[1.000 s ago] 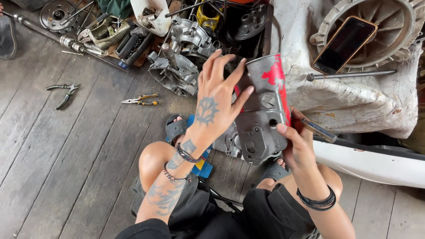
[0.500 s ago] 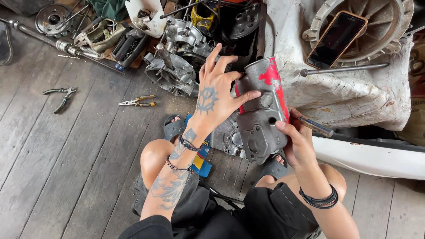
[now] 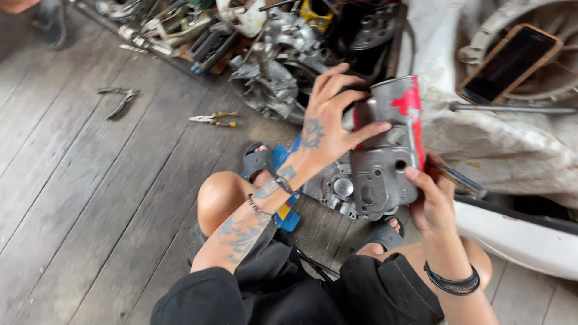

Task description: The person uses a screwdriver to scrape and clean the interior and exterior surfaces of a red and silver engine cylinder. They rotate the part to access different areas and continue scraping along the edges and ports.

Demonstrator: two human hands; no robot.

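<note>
I hold a grey cast-metal engine cover [image 3: 385, 162] with red paint patches up in front of me, above my knees. My left hand [image 3: 328, 123] grips its left edge, thumb across the face and fingers curled over the top. My right hand [image 3: 430, 198] supports the cover's lower right corner with the thumb on its face, and also clasps a metal-shafted tool [image 3: 460, 179] that sticks out to the right. Under the cover, another grey engine part [image 3: 334, 188] lies on the floor between my sandalled feet.
A heap of engine parts [image 3: 274, 66] fills the back of the wooden floor. Two pairs of pliers [image 3: 214, 119] [image 3: 117, 99] lie to the left. A phone [image 3: 509, 63] rests in a round housing on a white cloth-covered bulk [image 3: 512, 144] at right. A blue box [image 3: 288, 210] sits by my knee.
The view has swung left and down, so everything shifted right in frame. My left-hand fingers have curled over the cover's top edge. The cover stays held in both hands.
</note>
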